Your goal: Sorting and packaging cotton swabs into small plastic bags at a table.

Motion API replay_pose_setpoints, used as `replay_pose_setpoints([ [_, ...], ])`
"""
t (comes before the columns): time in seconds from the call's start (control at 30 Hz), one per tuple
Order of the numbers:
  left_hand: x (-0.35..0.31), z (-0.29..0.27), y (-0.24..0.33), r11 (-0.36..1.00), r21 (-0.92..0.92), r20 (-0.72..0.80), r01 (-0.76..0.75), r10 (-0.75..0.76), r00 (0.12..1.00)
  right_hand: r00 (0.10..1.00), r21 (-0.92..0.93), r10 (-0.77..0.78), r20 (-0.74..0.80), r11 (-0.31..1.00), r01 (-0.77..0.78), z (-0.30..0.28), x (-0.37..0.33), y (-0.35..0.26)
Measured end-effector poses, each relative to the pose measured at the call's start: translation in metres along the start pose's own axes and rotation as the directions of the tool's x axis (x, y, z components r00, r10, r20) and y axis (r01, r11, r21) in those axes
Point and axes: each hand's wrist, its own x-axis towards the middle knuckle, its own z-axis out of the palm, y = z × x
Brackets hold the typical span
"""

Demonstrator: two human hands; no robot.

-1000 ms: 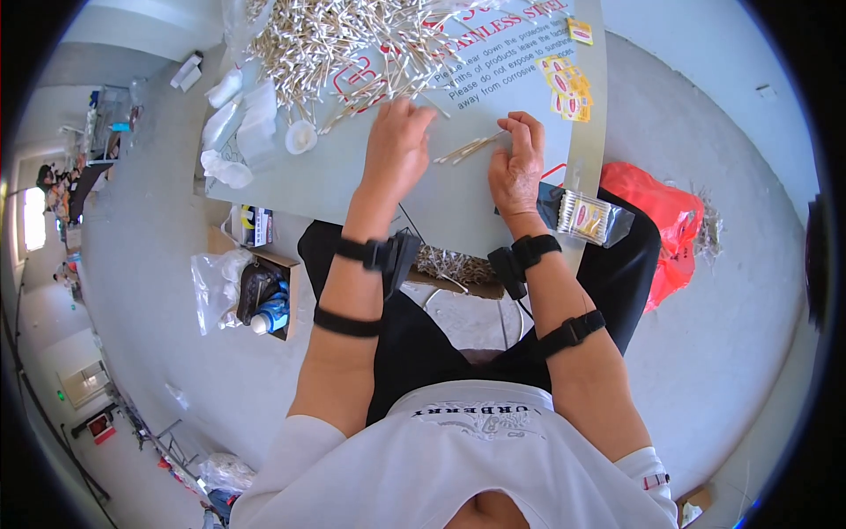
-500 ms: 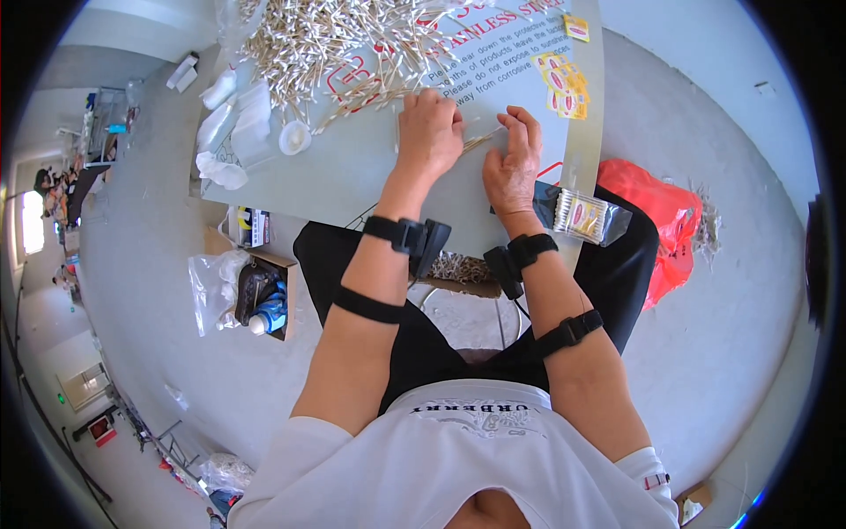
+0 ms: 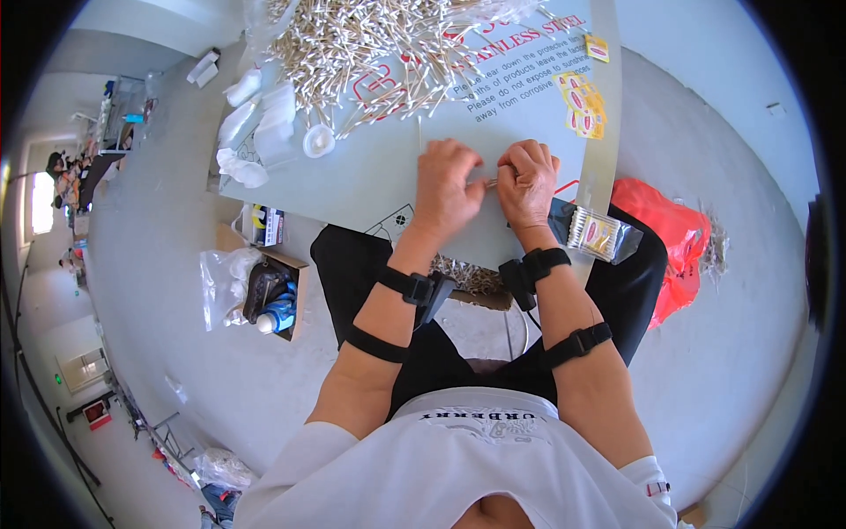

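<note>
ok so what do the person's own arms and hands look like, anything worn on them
The left hand and right hand wear no gloves. Each forearm has two black straps, with a black box at the one nearer the wrist. A thin dark cable leaves the right box. The sleeves are short and white.

The near-left tabletop point(image 3: 352, 183) offers passage; piled cotton swabs point(image 3: 344, 51) block farther out.

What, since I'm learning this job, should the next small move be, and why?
Probably the left hand should even up the swabs in the right hand: their ends seem to poke out toward it, and the two hands are close together. The left hand is blurred, so whether it holds anything is unclear.
</note>
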Motion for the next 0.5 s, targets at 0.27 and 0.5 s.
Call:
replay_pose_setpoints([
  [0.27,0.016,-0.011,-0.054,0.909,0.249,-0.180,0.335,-0.297,0.938,1.000,-0.022,0.008,0.007,1.000,-0.008,0.001,0.004,-0.005],
  [0.5,0.034,-0.006,-0.053,0.985,0.051,-0.262,0.166,-0.147,0.954,0.999,-0.020,0.021,0.024,1.000,-0.021,0.000,0.003,-0.004],
])
